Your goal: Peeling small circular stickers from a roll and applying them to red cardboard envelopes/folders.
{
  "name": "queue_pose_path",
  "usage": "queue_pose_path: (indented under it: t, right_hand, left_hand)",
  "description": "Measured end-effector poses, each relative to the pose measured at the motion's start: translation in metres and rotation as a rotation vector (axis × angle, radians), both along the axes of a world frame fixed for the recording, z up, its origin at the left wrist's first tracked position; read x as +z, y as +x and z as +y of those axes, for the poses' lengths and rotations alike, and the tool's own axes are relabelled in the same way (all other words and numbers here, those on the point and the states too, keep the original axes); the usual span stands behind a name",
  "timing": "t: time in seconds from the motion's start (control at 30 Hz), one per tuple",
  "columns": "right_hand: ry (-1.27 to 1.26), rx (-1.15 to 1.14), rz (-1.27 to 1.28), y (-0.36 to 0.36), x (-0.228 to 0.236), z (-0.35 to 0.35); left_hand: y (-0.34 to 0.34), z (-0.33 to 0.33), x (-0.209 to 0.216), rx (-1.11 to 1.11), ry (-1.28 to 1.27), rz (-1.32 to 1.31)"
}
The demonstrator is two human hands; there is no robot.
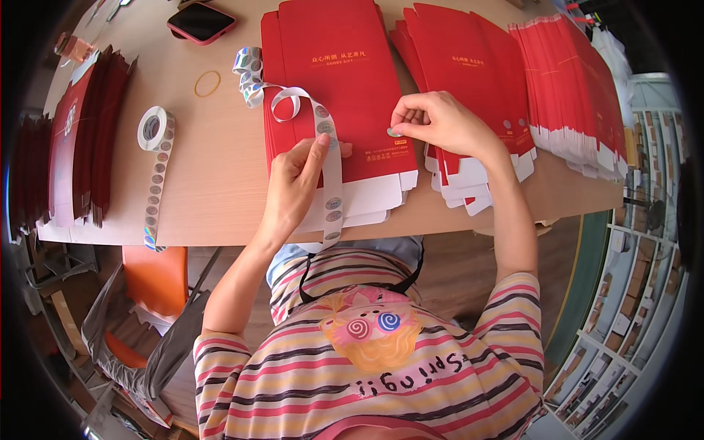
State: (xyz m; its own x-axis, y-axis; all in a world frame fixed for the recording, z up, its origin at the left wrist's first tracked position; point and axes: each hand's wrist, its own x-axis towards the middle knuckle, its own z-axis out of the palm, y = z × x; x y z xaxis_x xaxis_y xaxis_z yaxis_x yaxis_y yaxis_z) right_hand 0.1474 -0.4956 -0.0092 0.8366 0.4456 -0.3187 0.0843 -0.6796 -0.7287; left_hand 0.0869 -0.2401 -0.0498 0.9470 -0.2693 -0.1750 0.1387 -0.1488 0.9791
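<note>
My left hand (297,176) pinches a white strip of round silver stickers (334,198) between thumb and fingers. The strip hangs over the table's near edge, and its upper part curls back to a loose coil at the stack's far left. Beneath it lies a stack of flat red boxes (330,88) with white flaps toward me. My right hand (444,125) holds one small round sticker (394,133) at its fingertips, just above the stack's right side. Beside that hand is a second stack of red boxes (469,81), with round stickers near its lower edge.
A third red stack (568,88) stands at the far right. Left are a sticker roll (152,128) with its tail unrolled, a rubber band (207,83), a phone (202,23) and upright red boxes (88,139). An orange chair (158,279) stands below the table.
</note>
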Motion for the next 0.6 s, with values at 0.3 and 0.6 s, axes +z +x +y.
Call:
queue_pose_path:
  t: [0.3,0.6]
  right_hand:
    - [-0.085,-0.441,-0.456,-0.029,-0.017,0.002]
    - [0.165,-0.591,-0.162,-0.054,-0.034,0.018]
  left_hand:
    - [0.001,0.002,0.001,0.007,-0.067,0.085]
    - [0.006,0.008,0.018,0.089,-0.411,0.22]
